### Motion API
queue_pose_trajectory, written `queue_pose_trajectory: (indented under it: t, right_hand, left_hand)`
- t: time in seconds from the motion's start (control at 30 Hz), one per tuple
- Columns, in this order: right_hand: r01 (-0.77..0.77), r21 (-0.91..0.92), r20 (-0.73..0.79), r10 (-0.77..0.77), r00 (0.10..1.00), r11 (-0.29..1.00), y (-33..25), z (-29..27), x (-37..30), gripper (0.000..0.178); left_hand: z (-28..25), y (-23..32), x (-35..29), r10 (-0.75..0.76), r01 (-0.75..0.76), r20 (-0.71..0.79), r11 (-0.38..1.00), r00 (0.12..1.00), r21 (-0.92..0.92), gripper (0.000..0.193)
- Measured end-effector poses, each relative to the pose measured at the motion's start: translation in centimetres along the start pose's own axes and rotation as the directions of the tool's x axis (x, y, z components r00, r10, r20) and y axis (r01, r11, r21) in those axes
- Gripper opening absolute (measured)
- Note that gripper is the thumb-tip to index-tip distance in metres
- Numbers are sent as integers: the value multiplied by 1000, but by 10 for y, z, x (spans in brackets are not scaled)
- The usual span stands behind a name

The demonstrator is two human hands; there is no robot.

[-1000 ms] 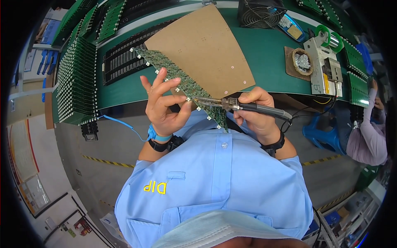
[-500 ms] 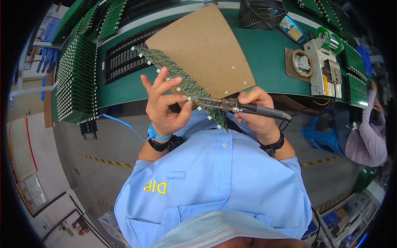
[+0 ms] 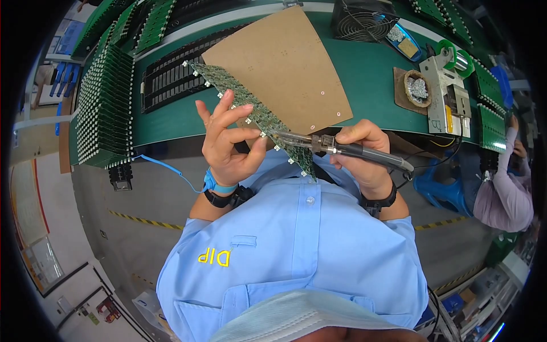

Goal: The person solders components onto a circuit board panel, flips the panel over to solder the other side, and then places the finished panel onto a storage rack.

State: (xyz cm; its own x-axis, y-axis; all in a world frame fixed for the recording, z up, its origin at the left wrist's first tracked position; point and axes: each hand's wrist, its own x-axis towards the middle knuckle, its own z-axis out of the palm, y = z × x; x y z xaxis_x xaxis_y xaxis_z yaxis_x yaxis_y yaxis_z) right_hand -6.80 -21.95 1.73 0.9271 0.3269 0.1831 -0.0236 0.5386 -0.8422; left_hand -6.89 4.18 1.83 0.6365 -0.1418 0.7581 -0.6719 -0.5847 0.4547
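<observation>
A green circuit board with small white connectors along its near edge is held tilted in front of my chest. My left hand pinches that edge between thumb and index finger, the other fingers spread upward. In my right hand is a soldering iron with a dark handle. Its metal shaft points left across the board, and the tip ends close to my left fingertips. Whether the tip touches the board I cannot tell. A blue strap with a coiled cord circles my left wrist.
A brown board lies on the green table. Many circuit boards stand in a rack at left, beside a black tray. A fan, a solder feeder and a bowl stand at right. Another person sits far right.
My right hand and the soldering iron have shifted slightly to the right, the iron's shaft still over the board. The left hand keeps its pinch, with hardly any movement.
</observation>
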Motion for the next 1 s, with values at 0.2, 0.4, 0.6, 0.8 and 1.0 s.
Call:
queue_pose_trajectory:
  t: [0.2, 0.4, 0.6, 0.8, 1.0]
  right_hand:
    - [3, -36, 25, -2, 1000, 999, -1, 2, 2, 25]
    - [201, -295, 230, -134, 964, 934, -11, -8, 8, 25]
    - [86, -244, 102, -63, 993, 966, -13, 2, 3, 23]
    - [275, -412, 288, -162, 944, 869, -23, -4, 11, 24]
    - [379, -521, 345, -218, 913, 765, -32, 3, 13, 23]
  left_hand:
    - [2, -2, 0, -7, 7, -35, 1000, 999, -10, 17]
    - [2, 1, 2, -20, 19, -32, 999, 999, -28, 18]
    - [3, 0, 0, -20, 20, -48, 1000, 999, -9, 18]
    - [3, 1, 0, -21, 20, -52, 1000, 998, -12, 18]
    - [2, 0, 0, -21, 21, -43, 1000, 999, -16, 19]
